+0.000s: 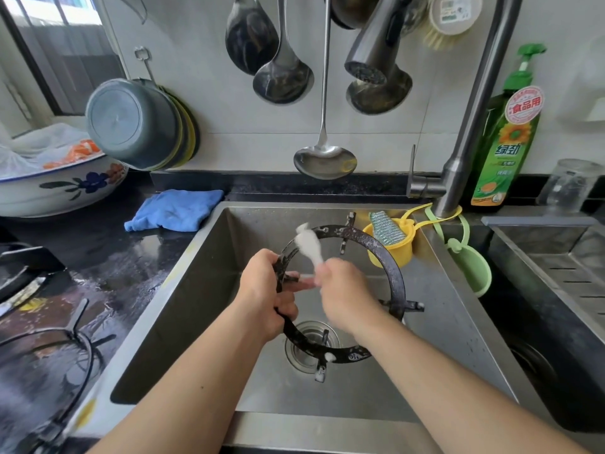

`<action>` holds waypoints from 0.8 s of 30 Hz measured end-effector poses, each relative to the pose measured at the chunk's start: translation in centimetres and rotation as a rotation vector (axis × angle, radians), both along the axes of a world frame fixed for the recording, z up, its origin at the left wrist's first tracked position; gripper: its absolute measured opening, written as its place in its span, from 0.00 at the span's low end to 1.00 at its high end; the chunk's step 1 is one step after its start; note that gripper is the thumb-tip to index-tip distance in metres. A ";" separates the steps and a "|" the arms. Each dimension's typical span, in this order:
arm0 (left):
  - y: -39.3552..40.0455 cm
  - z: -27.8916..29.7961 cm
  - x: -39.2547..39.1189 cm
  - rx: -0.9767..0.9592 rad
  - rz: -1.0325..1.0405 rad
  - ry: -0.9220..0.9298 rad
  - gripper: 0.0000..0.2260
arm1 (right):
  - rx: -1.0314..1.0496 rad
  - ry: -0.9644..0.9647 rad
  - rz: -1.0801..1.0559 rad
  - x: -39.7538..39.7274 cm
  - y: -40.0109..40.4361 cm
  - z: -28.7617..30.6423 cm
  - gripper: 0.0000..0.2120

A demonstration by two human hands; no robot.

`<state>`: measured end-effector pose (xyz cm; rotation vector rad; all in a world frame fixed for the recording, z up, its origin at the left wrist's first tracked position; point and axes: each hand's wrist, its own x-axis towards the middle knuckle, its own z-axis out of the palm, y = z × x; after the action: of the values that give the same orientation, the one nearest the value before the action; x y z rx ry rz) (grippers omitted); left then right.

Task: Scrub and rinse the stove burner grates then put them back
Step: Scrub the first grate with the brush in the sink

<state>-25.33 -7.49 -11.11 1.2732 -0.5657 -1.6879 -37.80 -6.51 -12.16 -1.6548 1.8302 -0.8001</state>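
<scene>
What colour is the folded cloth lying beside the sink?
The folded cloth is light blue, seen clearly in the head view.

Your table (pixel 98 244) is dark, glossy stone, and it's wet, with water shining across the left stretch. At your ten o'clock sits a big white bowl (pixel 62 188) painted with flowers. Just right of it, at eleven, a crumpled blue cloth (pixel 175 209) lies with its edge at the sink's (pixel 203 273) rim. Down at eight o'clock a second black grate (pixel 70 342) rests on the wet surface beside the sink. Over at one o'clock the green dish soap bottle (pixel 505 139) stands upright behind the faucet base (pixel 450 194), and at two o'clock a clear glass jar (pixel 569 186) stands near it against the back edge.
</scene>
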 end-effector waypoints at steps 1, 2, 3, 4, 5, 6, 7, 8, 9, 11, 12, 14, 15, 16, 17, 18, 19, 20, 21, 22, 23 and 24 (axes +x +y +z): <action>0.0 0.0 -0.1 -0.004 0.001 -0.008 0.09 | -0.018 -0.087 -0.092 -0.4 -0.4 -0.1 0.15; -0.1 0.0 -0.2 -0.005 0.004 -0.017 0.10 | -0.025 -0.195 -0.169 -0.7 -0.7 -0.3 0.15; -0.1 0.0 -0.4 -0.004 0.006 -0.023 0.10 | -0.027 -0.302 -0.225 -0.6 -0.8 -0.7 0.15; -0.1 0.0 -0.5 -0.003 0.004 -0.029 0.10 | -0.022 -0.388 -0.264 -0.4 -0.9 -1.0 0.16; 0.0 0.0 -0.6 -0.004 0.001 -0.035 0.10 | -0.013 -0.430 -0.288 -0.2 -0.9 -1.3 0.16; 0.0 -0.1 -0.7 -0.004 -0.001 -0.040 0.10 | -0.005 -0.437 -0.302 0.1 -0.8 -1.6 0.16; 0.1 -0.1 -0.8 -0.003 -0.001 -0.042 0.10 | 0.001 -0.441 -0.310 0.1 -0.7 -1.7 0.16; 0.1 -0.1 -0.8 -0.001 -0.001 -0.041 0.10 | -0.003 -0.452 -0.320 0.1 -0.7 -1.8 0.16; 0.0 -0.2 -0.8 0.002 0.002 -0.038 0.09 | -0.020 -0.467 -0.336 0.0 -0.8 -1.8 0.16; 0.0 -0.2 -0.9 0.002 0.008 -0.033 0.09 | -0.048 -0.493 -0.375 -0.3 -1.1 -1.9 0.16; -0.1 -0.3 -1.0 0.003 0.011 -0.030 0.09 | -0.055 -0.506 -0.390 -0.3 -1.2 -2.0 0.15; -0.1 -0.4 -1.1 0.006 0.011 -0.023 0.09 | -0.054 -0.528 -0.405 -0.3 -1.2 -2.2 0.15; -0.1 -0.4 -1.1 0.007 0.008 -0.021 0.09 | -0.049 -0.535 -0.406 -0.3 -1.1 -2.2 0.14; 0.0 -0.5 -1.1 0.008 0.007 -0.021 0.09 | -0.040 -0.541 -0.401 -0.4 -1.1 -2.3 0.13; 0.0 -0.5 -1.1 0.008 0.006 -0.023 0.09 | -0.028 -0.538 -0.385 -0.3 -1.2 -2.3 0.12; 0.0 -0.5 -1.1 0.009 0.004 -0.025 0.09 | -0.006 -0.516 -0.351 -0.2 -1.2 -2.4 0.11; -0.1 -0.6 -1.0 0.009 0.005 -0.027 0.09 | 0.017 -0.486 -0.298 0.0 -1.2 -2.2 0.11; -0.3 -0.7 -0.9 0.010 0.006 -0.030 0.09 | 0.037 -0.453 -0.228 0.1 -1.3 -2.1 0.11; -0.4 -0.7 -0.8 0.014 0.011 -0.044 0.09 | 0.044 -0.406 -0.151 0.0 -1.3 -2.1 0.12; -0.7 -0.8 -0.6 0.023 0.018 -0.062 0.10 | 0.041 -0.348 -0.080 0.0 -1.2 -1.9 0.13; -0.8 -1.0 -0.4 0.034 0.028 -0.082 0.10 | 0.031 -0.306 -0.026 -0.2 -1.1 -1.7 0.14; -0.9 -1.1 -0.2 0.047 0.039 -0.109 0.10 | 0.025 -0.305 0.008 -0.5 -0.9 -1.4 0.15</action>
<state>-25.54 -8.41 -12.16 1.4077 -0.5648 -1.6150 -38.31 -7.39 -13.56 -1.4330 1.6131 -0.9640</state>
